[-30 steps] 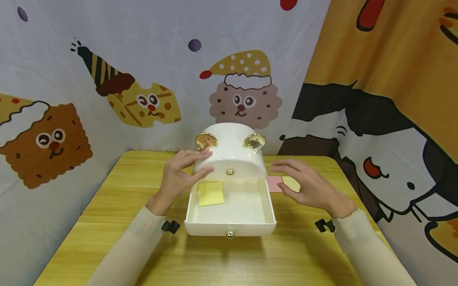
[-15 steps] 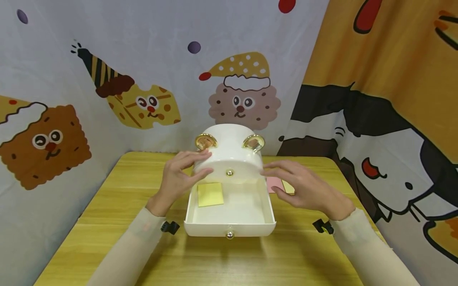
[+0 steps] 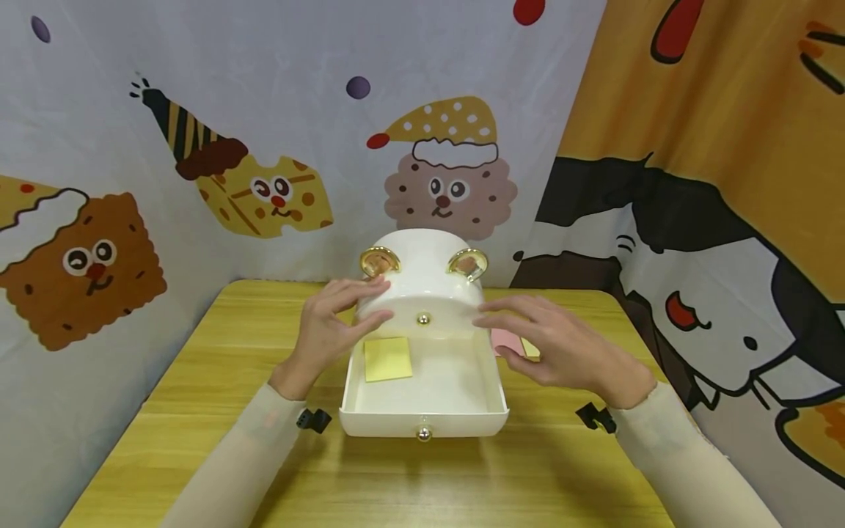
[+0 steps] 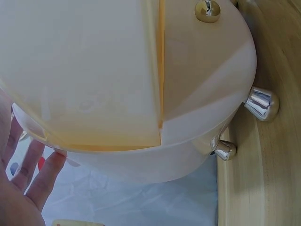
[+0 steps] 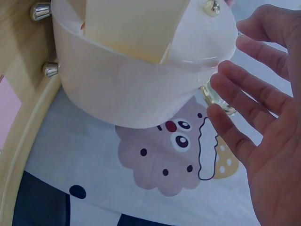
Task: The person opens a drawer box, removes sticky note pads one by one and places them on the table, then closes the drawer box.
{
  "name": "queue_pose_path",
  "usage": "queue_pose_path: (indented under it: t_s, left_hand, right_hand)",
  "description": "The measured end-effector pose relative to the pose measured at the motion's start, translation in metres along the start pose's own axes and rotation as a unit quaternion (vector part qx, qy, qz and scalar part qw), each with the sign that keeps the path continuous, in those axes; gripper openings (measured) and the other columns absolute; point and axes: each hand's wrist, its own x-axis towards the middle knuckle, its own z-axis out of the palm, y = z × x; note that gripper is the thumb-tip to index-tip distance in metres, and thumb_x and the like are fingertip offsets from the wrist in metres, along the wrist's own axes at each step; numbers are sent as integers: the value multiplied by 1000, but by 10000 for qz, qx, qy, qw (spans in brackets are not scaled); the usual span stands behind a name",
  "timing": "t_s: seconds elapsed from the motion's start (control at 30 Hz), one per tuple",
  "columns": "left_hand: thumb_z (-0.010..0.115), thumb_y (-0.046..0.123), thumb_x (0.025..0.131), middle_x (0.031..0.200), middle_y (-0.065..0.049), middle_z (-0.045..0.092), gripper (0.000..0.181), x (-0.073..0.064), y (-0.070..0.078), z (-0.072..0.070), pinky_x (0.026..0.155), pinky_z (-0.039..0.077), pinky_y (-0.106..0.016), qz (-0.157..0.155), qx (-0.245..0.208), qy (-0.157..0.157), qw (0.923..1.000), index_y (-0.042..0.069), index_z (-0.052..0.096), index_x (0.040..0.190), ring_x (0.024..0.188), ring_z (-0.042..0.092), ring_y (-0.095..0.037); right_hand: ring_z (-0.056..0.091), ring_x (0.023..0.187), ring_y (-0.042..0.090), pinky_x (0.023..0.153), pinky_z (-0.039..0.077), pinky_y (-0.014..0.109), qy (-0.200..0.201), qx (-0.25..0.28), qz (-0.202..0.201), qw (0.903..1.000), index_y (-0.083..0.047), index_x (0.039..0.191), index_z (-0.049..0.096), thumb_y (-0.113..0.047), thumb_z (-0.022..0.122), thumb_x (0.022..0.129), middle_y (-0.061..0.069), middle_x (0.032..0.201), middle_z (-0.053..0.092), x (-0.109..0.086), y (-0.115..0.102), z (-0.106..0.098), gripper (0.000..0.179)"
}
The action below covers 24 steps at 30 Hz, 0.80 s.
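Note:
A white rounded storage box with two gold ear-like handles stands in the middle of the table. Its drawer sticks out towards me, with a yellow sticky note lying inside at the left. My left hand rests against the box's left side, fingers fairly straight and thumb near the front; in the left wrist view its fingertips touch the edge. On the right side, my right hand has its spread fingers beside the box wall; its fingertips lie at or very near the surface.
Right of the box, partly behind my right hand, lie a pink sticky note and a yellow one. The wooden table meets a cartoon-printed curtain at the back. Short metallic feet carry the box.
My right hand has moved left to the box's right side, covering more of the notes there. The left hand, box and drawer stay where they were.

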Motion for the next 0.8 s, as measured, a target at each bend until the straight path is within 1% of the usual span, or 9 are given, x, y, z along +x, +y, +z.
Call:
queue_pose_path:
  t_s: [0.2, 0.33, 0.53, 0.67, 0.8]
  left_hand:
    - [106, 11, 84, 135, -6, 88, 49, 0, 1, 0, 107, 58, -15, -16, -5, 10, 10000, 15, 90, 130, 121, 81, -28]
    - [106, 10, 84, 134, -6, 88, 50, 1, 1, 0, 105, 58, -15, -4, 20, 29, 10000, 15, 90, 131, 121, 81, -28]
    - [106, 9, 83, 135, -5, 88, 51, 2, 1, 0, 98, 60, -20, 25, 42, 47, 10000, 16, 90, 131, 121, 81, -27]
    - [106, 10, 84, 135, -5, 88, 50, 2, 0, 0, 100, 60, -20, 16, 6, 23, 10000, 16, 90, 131, 121, 82, -27]
    - [106, 10, 84, 135, -5, 88, 50, 2, 0, 0, 97, 62, -26, 28, 11, 40, 10000, 15, 90, 131, 121, 82, -27]
  right_hand:
    - [73, 140, 28, 114, 66, 55, -92, -77, -29, 9999, -23, 153, 74, -14, 95, 95, 5, 156, 75, 6, -6, -1, 62]
    - [74, 140, 28, 112, 67, 56, -192, -100, -41, 9998, -24, 153, 74, -16, 95, 96, 4, 155, 75, 9, -9, -1, 62]
    - [74, 140, 30, 112, 67, 58, -375, -35, -95, 9992, -22, 154, 73, -15, 94, 97, 4, 155, 75, 16, -11, -1, 61]
    - [75, 139, 30, 113, 67, 56, -400, 4, -220, 9990, -20, 152, 73, -16, 94, 98, 5, 153, 76, 21, -13, 0, 59]
    - [76, 138, 29, 113, 67, 55, -423, 69, -314, 9986, -20, 153, 73, -16, 94, 97, 5, 153, 76, 26, -15, 1, 60]
